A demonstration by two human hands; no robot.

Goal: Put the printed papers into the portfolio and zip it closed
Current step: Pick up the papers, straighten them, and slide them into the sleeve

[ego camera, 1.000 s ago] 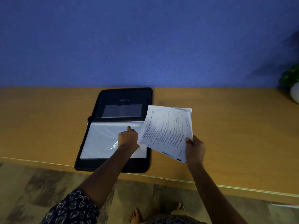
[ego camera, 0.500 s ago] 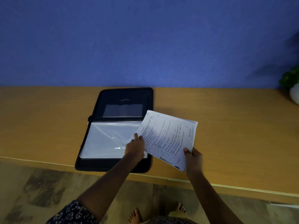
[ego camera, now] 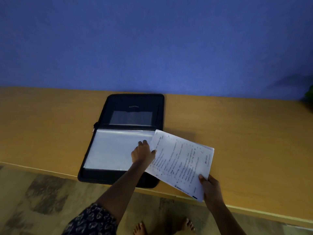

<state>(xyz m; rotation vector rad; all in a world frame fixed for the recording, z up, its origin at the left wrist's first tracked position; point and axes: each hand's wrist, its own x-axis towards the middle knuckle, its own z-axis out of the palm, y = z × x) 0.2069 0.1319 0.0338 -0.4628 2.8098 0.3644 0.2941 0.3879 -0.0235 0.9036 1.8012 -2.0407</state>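
A black zip portfolio (ego camera: 135,106) lies open on the wooden table (ego camera: 245,136), its near half covered by clear plastic sleeves (ego camera: 110,150). My right hand (ego camera: 211,187) grips the near right corner of a stack of printed papers (ego camera: 181,160), held tilted over the portfolio's right edge. My left hand (ego camera: 143,152) rests on the sleeves at their right side, fingers spread, thumb touching the papers' left edge. The zip runs open around the rim; a puller shows at the left hinge (ego camera: 95,124).
A blue wall (ego camera: 152,48) rises right behind the table. A green plant (ego camera: 309,94) shows at the far right edge. The table's front edge (ego camera: 42,170) runs below the portfolio, with patterned floor and my bare feet (ego camera: 162,226) beneath.
The papers have come down and to the right, lying flatter over the portfolio's right edge. My left hand has slid from the middle of the sleeves to their right side.
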